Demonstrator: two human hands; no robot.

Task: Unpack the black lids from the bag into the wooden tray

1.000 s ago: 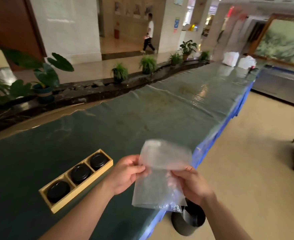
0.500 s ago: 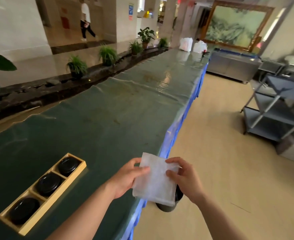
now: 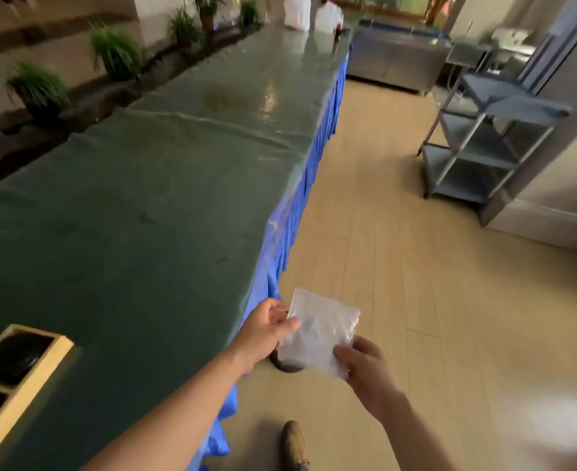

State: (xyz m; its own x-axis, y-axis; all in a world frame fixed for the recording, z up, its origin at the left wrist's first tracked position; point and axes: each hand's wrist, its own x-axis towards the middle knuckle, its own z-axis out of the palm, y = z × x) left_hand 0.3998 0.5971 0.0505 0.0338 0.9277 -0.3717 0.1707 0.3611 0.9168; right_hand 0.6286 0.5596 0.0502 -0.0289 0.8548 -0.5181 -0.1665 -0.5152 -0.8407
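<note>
Single head-worn view — forward and down, close above table (image 3: 144,205) edge and floor (image 3: 399,266).

Soft indoor light, fairly dim on my side; glare streaks the surface (image 3: 164,198) toward the upper middle. Motion blur smears the wooden tray (image 3: 25,379) at lower left and the floor (image 3: 450,317) at lower right; edges bow, wide-angle.

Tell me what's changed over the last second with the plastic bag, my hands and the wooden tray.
The plastic bag went from spread open above the table edge to folded small, and both hands carried it right, off the table and over the floor above a dark bin. The left hand and right hand kept pinching it throughout. The wooden tray stayed put, black lids inside.
</note>
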